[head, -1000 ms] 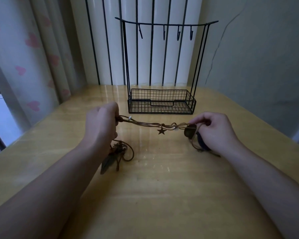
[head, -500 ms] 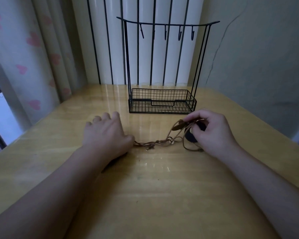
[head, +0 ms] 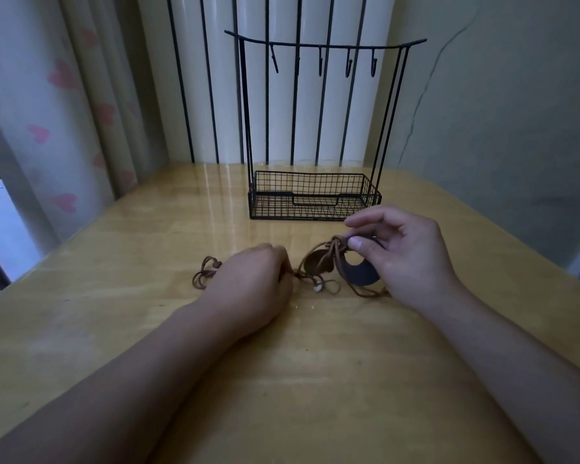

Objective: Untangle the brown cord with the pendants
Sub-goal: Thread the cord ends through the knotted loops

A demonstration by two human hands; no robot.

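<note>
Brown cord (head: pixel 318 279) lay mid-surface, strung left to right between both hands, long axis roughly parallel to the near edge. Left hand (head: pixel 252 283) curled over one stretch, pinning it to the surface (head: pixel 315 380); loose loops (head: pixel 205 272) trailed out toward the left edge. Right hand (head: pixel 406 259) pinched the knotted bunch beside the dark crescent pendant (head: pixel 360 274), lifted slightly, round brown pendant (head: pixel 317 261) hanging below. Judged best: kept the left end anchored, teased one strand out gently, avoided pulling taut and tightening knots.
</note>
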